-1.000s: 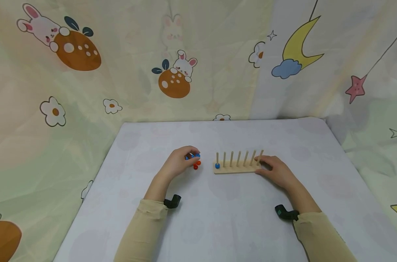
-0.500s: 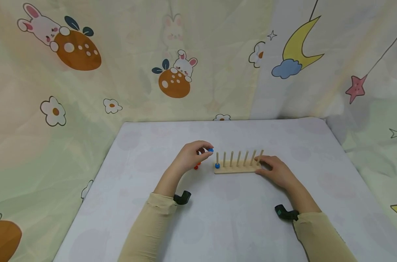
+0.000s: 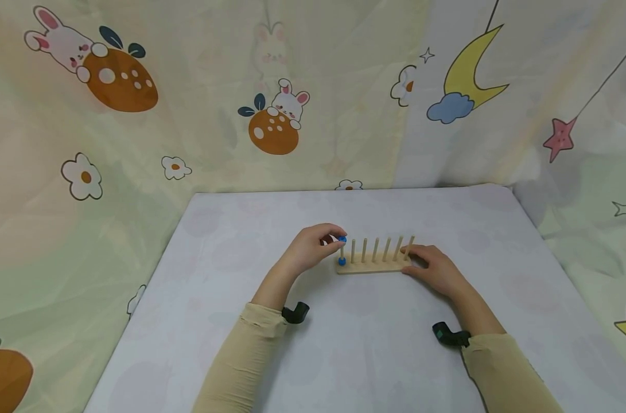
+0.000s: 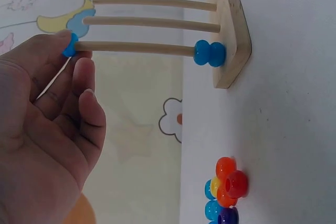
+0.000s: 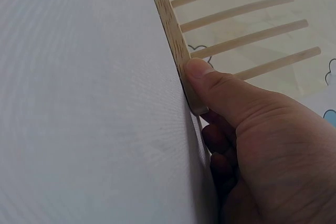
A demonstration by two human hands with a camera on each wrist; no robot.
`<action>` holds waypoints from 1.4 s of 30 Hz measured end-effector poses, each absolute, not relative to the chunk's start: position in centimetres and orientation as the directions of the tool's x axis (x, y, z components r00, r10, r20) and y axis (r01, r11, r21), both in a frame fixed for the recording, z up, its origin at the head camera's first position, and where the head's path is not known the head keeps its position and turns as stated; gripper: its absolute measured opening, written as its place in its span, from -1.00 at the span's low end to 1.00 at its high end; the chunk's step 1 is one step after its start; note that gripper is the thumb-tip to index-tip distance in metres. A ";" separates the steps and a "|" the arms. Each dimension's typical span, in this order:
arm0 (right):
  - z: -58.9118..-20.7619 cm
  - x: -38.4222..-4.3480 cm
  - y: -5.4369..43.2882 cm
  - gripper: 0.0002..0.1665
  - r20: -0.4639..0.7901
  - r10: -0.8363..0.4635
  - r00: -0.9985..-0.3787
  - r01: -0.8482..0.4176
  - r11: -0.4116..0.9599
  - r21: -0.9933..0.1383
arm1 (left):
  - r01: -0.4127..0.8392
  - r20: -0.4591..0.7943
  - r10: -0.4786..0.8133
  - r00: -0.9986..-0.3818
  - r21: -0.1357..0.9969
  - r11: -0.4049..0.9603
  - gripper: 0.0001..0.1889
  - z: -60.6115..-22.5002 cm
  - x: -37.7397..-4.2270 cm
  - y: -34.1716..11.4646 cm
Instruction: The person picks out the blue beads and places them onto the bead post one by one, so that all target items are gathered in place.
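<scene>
My left hand [image 3: 308, 249] pinches a blue bead [image 4: 70, 45] between thumb and fingertips, right at the top of the leftmost peg [image 4: 136, 48] of a wooden peg board [image 3: 369, 267]. Two blue beads [image 4: 209, 53] sit low on that same peg, against the base. The other pegs in view carry no beads. My right hand [image 3: 436, 269] grips the board's right end, its thumb [image 5: 199, 69] on the front edge and the other fingers behind, partly hidden. The board stands flat with its pegs upright.
A small cluster of beads in blue, yellow, purple, orange and red [image 4: 236, 183] lies on the white table [image 3: 364, 338] left of the board, hidden behind my left hand in the head view. A printed cloth [image 3: 343, 103] hangs behind the table.
My left hand has lifted a blue bead from the loose beads and carried it right to the top of the leftmost peg. The right hand keeps its grip on the board.
</scene>
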State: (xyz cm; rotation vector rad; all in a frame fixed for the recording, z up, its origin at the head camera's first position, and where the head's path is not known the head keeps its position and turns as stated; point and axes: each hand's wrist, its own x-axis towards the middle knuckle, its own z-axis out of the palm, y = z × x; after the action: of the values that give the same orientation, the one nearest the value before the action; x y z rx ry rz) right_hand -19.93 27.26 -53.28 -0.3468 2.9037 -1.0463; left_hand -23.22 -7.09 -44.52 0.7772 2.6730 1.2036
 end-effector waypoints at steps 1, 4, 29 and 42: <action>-53.3 -20.0 27.3 -0.41 0.043 -0.221 -0.974 -0.198 0.749 -0.633 | 0.405 0.105 0.492 -0.864 0.727 0.555 -0.77 -44.6 -23.2 -7.1; -53.3 -20.0 27.3 -0.40 0.039 -0.225 -0.974 -0.198 0.751 -0.630 | 0.398 0.102 0.489 -0.866 0.732 0.552 -0.77 -44.8 -23.2 -7.1; -53.2 -19.9 27.2 -0.42 0.032 -0.228 -0.973 -0.197 0.752 -0.629 | 0.304 0.001 0.474 -0.881 0.768 0.564 -0.80 -48.1 -23.3 -7.0; -53.3 -19.9 27.2 -0.41 0.027 -0.226 -0.974 -0.191 0.747 -0.637 | 0.290 -0.063 0.475 -0.878 0.719 0.631 -0.84 -49.9 -23.7 -6.6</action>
State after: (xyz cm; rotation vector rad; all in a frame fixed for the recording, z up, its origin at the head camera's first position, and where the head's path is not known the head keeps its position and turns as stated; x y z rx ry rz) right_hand -19.93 27.23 -53.28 -0.3455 2.8873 -1.0437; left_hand -23.70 -6.56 -49.87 0.6233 2.6077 1.0853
